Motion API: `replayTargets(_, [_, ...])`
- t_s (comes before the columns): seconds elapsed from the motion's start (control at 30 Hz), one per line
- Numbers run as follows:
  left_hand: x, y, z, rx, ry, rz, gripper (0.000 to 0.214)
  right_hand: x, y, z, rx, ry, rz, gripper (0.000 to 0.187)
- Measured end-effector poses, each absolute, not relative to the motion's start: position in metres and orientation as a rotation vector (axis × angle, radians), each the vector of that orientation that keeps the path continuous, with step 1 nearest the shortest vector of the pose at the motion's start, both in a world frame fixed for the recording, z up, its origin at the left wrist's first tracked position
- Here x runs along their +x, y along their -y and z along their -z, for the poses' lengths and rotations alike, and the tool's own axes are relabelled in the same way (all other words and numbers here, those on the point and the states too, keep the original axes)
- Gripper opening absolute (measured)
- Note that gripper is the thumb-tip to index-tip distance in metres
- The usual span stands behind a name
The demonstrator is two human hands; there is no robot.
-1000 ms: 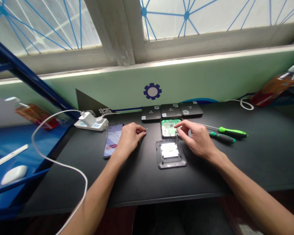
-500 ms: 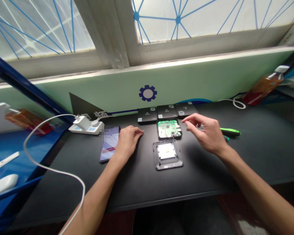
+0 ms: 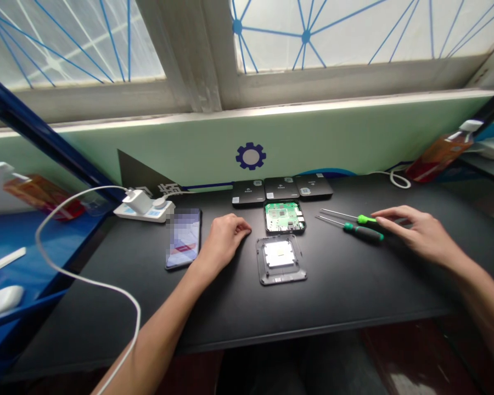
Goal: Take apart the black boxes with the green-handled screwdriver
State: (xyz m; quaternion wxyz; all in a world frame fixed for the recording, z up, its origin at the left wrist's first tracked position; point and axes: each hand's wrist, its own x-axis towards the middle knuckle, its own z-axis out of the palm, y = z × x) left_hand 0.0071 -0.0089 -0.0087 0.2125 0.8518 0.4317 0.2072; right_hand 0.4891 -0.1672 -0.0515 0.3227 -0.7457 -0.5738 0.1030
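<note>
My left hand (image 3: 227, 240) rests low over the table, thumb and fingertips pinched together; whatever sits between them is too small to make out. To its right lies an opened black box with a green circuit board (image 3: 282, 216). Below that is its detached cover (image 3: 281, 260), inner side up, with a pale metal plate on it. On the right, my right hand (image 3: 414, 229) has its thumb and fingers closed around the handle of a bright green screwdriver (image 3: 366, 219). A second screwdriver (image 3: 364, 233), dark with a teal collar, lies just in front of it.
Three closed black boxes (image 3: 281, 188) stand in a row against the wall. Left of my left hand lies a phone (image 3: 184, 238), with a white power strip (image 3: 144, 210) behind it. A white cable (image 3: 107, 288) loops across my left forearm. A drink bottle (image 3: 440, 156) leans at the far right.
My right hand has moved right, from beside the circuit board to the bright green screwdriver, and taken its handle. My left hand has shifted slightly right, still pinched.
</note>
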Motion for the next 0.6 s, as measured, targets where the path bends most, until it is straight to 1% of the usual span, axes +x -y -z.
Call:
replayTargets(0.07, [0.007,0.009,0.008,2.361,-1.189,-0.572,0.014,0.491,0.168,0.056,-1.958,1.519,-0.285,0.038])
replayTargets(0.17, [0.007,0.01,0.008,2.379,-1.215,-0.624,0.013,0.489,0.168,0.058,-1.945,1.564,-0.287,0.038])
replayTargets(0.33, [0.008,0.009,0.002,2.301,-1.259,-0.915,0.009,0.493,0.164,0.06,-1.934,1.641,-0.283,0.036])
replayTargets(0.47, [0.012,0.012,-0.006,2.014,-1.156,-1.094,0.022,0.488,0.164,0.048,-1.897,1.437,-0.316,0.042])
replayTargets(0.53, [0.015,0.016,-0.01,1.804,-0.978,-1.08,0.03,0.472,0.168,0.032,-1.783,1.307,-0.374,0.043])
replayTargets(0.6, [0.018,0.021,-0.014,1.622,-0.819,-1.043,0.033,0.445,0.173,0.012,-1.693,1.226,-0.387,0.043])
